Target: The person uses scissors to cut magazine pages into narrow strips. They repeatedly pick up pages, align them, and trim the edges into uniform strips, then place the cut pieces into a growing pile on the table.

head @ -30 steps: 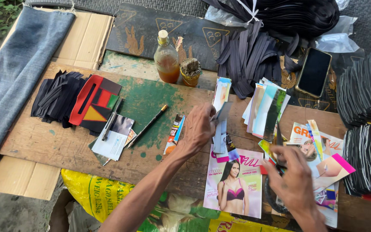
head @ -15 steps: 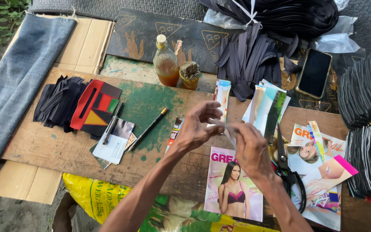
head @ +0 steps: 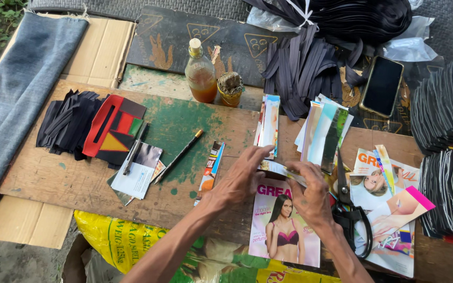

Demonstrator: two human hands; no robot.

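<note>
Both hands meet over the wooden board (head: 79,183). My left hand (head: 239,175) and my right hand (head: 310,191) pinch the two ends of a narrow strip of glossy magazine paper (head: 281,170). Under them lies a magazine page (head: 284,225) with a printed figure. Black scissors (head: 349,217) lie just right of my right hand. Stacks of cut paper strips (head: 268,126) and more cut strips (head: 323,131) stand beyond the hands. One loose strip (head: 211,165) lies to the left of my left hand.
A bottle of amber liquid (head: 200,76) and a small glue tin (head: 230,89) stand at the back. A pen (head: 179,155), a red and black pouch (head: 111,128), black strips (head: 61,123), a phone (head: 383,85), stacked black pieces (head: 446,110) and denim cloth (head: 22,89) surround the board.
My right hand came up from the magazine pages at the right and joined my left hand on the paper strip. The left hand stayed near the same spot.
</note>
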